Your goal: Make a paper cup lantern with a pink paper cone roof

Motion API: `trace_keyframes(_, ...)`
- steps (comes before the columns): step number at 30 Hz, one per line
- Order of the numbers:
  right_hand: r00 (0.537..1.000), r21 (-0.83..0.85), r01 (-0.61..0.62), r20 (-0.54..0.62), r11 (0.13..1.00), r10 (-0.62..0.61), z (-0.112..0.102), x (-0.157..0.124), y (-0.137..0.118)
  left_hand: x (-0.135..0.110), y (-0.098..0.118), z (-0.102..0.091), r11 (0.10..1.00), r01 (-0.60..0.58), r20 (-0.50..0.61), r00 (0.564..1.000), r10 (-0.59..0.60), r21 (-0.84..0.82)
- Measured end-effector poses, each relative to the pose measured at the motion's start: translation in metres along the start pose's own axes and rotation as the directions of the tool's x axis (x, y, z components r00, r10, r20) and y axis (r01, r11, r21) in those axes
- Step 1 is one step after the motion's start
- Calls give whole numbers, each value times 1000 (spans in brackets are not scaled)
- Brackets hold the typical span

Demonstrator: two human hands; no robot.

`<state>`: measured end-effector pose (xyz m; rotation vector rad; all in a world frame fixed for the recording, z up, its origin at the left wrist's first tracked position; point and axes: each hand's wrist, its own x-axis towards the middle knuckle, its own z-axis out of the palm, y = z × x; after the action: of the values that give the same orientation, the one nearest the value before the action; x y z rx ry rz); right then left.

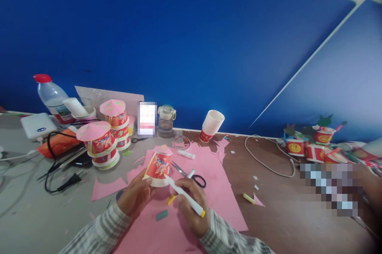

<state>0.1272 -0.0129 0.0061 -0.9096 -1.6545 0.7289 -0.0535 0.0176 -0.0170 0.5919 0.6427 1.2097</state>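
My left hand (136, 193) is closed around a red printed paper cup (159, 166), its white rim turned down and toward me. In my right hand (192, 202) is a white marker pen (188, 198) with a yellow end. The pen's tip meets or nearly meets the cup's side; I cannot tell which. Under both hands lies pink paper (215, 198). Scissors (183, 171) with dark handles rest on it just beyond my right hand. A yellow cap (171, 200) and a grey-green piece (162, 215) lie between my wrists. A white glue stick (186, 154) lies farther back.
Two stacked-cup towers with pink cone roofs (94, 131) stand at left, near a black plug cable (70, 181) and a red-capped bottle (52, 94). Behind are a glass jar (166, 120) and stacked paper cups (212, 124). Decorated cups (295, 146) and another person's arm (371, 190) are at right.
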Motion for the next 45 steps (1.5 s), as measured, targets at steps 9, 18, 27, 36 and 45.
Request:
trace_keyframes(9, 999, -56, 8, -34, 998, -10, -1, 0, 4, -2, 3, 7, 1000, -23, -4, 1000, 23, 14)
trace_keyframes(18, 999, 19, -17, 33, 1000, 16, 1, -7, -2, -1, 3, 6, 999, -25, -37, 999, 26, 43)
trace_keyframes(27, 998, 26, 24, 58, 999, -25, 1, -14, -4, -2, 5, 9, 999, -30, -22, 999, 31, 34)
trace_keyframes(36, 994, -84, 112, 29, 990, -109, 5, -17, -2, -2, 2, 4, 999, -17, 19, 1000, 16, 35)
trace_keyframes(45, 992, -70, 122, 54, 990, -119, 4, -13, -6, -2, 2, 5, 999, -16, 16, 1000, 15, 38)
